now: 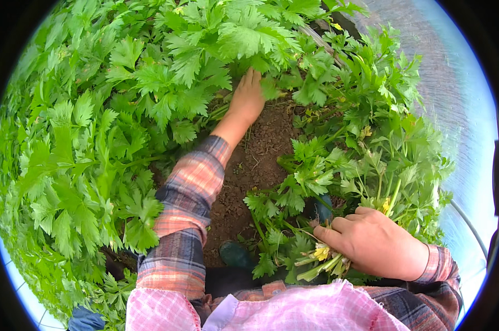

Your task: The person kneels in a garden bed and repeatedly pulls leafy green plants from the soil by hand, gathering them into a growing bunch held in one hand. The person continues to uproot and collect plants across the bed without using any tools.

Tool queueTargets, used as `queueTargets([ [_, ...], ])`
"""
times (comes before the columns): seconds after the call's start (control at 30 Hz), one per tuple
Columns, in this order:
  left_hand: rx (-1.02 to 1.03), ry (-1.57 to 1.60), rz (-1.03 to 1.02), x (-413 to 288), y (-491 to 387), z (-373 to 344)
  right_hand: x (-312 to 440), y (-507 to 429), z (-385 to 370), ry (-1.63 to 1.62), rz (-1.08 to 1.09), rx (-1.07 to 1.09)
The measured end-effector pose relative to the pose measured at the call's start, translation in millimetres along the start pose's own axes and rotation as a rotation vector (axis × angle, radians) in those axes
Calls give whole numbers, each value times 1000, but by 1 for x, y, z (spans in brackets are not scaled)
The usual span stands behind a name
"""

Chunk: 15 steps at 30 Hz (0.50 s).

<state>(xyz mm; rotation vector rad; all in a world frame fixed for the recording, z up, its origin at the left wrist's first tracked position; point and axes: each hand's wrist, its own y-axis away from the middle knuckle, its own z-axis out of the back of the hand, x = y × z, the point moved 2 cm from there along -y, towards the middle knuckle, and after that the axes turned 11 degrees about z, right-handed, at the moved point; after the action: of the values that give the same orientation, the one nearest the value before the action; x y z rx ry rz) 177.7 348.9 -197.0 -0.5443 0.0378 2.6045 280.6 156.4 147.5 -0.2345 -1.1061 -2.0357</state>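
My left hand (248,97) reaches into the leafy celery plants (191,53) at upper centre; its fingertips go under the leaves, so what they touch is hidden. My right hand (371,244), at lower right, is closed round a bunch of cut or pulled celery stalks (326,265). The pale stalk ends and a few yellow leaves stick out on the left side of the fist, and thin stems and leaves show above it.
Dense celery fills the left side. Bare brown soil (257,161) runs down the middle to a dark boot tip (236,254). More celery (353,120) grows on the right, beside plastic sheeting (452,99). Blue fabric (85,318) shows at bottom left.
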Motion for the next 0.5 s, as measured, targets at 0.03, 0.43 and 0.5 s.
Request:
queueTargets([
  [0.03, -73, 120, 83, 1, -8, -4, 0, 1, 0, -12, 0, -2],
  [0.43, 295, 260, 106, 30, -3, -11, -3, 14, -7, 2, 19, -38],
  [0.5, 254, 257, 38, 43, 0, -13, -2, 15, -9, 18, 15, -41],
])
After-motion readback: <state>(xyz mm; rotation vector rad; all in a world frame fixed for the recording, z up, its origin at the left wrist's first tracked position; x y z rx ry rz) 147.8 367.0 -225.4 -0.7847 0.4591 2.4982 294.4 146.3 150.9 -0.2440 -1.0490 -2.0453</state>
